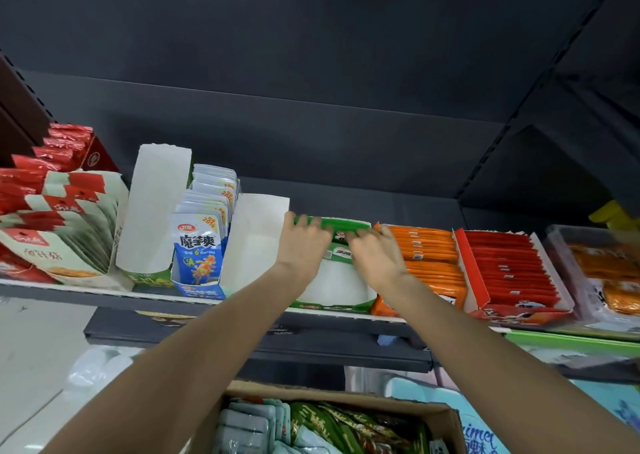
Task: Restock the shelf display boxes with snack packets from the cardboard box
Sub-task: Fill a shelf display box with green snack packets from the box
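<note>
While the cardboard box (346, 422) below the shelf (104, 296) still held plenty of green and pale blue packets, the restocking looked only partly done: the green display box (332, 303) showed mostly bare white floor, with a few green packets (341, 226) standing at its back. The orange box (429, 263) and red box (509, 273) beside it looked full. Both arms reached up and forward, left hand (304, 242) and right hand (375, 252) close together, fingers curled over the green packets, seemingly pressing them back.
</note>
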Demonstrator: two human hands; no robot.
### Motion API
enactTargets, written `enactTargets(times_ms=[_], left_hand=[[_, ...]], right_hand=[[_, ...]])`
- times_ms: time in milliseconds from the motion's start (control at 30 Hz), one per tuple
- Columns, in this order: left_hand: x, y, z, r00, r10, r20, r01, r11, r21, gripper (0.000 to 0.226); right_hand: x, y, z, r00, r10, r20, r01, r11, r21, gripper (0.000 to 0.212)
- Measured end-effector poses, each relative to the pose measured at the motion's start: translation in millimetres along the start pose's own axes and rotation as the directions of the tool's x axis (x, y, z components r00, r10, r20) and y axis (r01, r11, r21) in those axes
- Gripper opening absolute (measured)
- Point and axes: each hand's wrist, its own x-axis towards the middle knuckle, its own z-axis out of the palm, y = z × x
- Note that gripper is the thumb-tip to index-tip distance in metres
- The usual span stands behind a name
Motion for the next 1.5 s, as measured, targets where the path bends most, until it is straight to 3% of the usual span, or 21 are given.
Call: enactTargets(times_ms=[200, 400, 500, 600, 733, 833, 967, 1067, 1133, 1167, 1333, 1400, 1500], left_hand=[[1, -5, 5, 0.999, -0.019, -0.031, 0.019, 1.0, 0.015, 0.038], [-10, -3, 5, 0.976, 0.0, -0.219, 0.011, 0.999, 0.046, 0.038], [-28, 3, 8, 0.947, 0.007, -0.321, -0.03, 0.997, -0.067, 0.034], [-55, 14, 12, 0.943, -0.035, -0.33, -0.037, 0.977, -0.211, 0.032], [-106, 27, 11, 0.927, -0.036, -0.374, -0.122, 0.913, -0.389, 0.019], [-144, 43, 12, 0.926, 0.062, -0.373, -0.236, 0.865, -0.442, 0.028], [-192, 80, 27, 0.916, 0.243, -0.319, -0.378, 0.791, -0.481, 0.022], [-213, 101, 37, 0.933, 0.358, -0.034, -0.315, 0.769, -0.556, 0.033], [-222, 106, 46, 0.88, 0.426, 0.209, -0.272, 0.814, -0.513, 0.055], [-224, 107, 50, 0.861, 0.437, 0.26, -0.284, 0.838, -0.466, 0.065], [-232, 109, 65, 0.829, 0.475, 0.296, -0.375, 0.864, -0.336, 0.082], [-237, 106, 73, 0.82, 0.484, 0.306, -0.397, 0.866, -0.305, 0.082], [-244, 100, 79, 0.826, 0.48, 0.295, -0.384, 0.862, -0.331, 0.08]], right_hand=[[1, 0, -3, 0.995, 0.087, -0.046, -0.084, 0.993, 0.079, 0.052], [-5, -4, -14, 0.995, 0.067, -0.07, -0.047, 0.968, 0.246, 0.038], [-26, -6, -27, 0.99, 0.137, -0.045, -0.1, 0.88, 0.465, 0.031], [-64, -11, -30, 0.97, 0.24, -0.042, -0.151, 0.728, 0.668, 0.024], [-129, -19, -25, 0.968, 0.249, 0.025, -0.181, 0.628, 0.757, 0.018], [-174, -21, -18, 0.962, 0.24, 0.13, -0.256, 0.629, 0.734, 0.016], [-222, -29, 3, 0.934, 0.294, 0.201, -0.351, 0.673, 0.651, 0.017], [-246, -42, 24, 0.916, 0.275, 0.292, -0.386, 0.804, 0.453, 0.025], [-257, -49, 34, 0.887, 0.215, 0.409, -0.336, 0.907, 0.252, 0.035], [-261, -51, 38, 0.867, 0.198, 0.457, -0.296, 0.943, 0.153, 0.04], [-263, -50, 53, 0.837, 0.117, 0.535, 0.011, 0.973, -0.23, 0.052], [-262, -47, 55, 0.845, 0.086, 0.528, 0.023, 0.98, -0.196, 0.051], [-264, -47, 52, 0.926, 0.036, 0.375, -0.035, 0.999, -0.009, 0.045]])
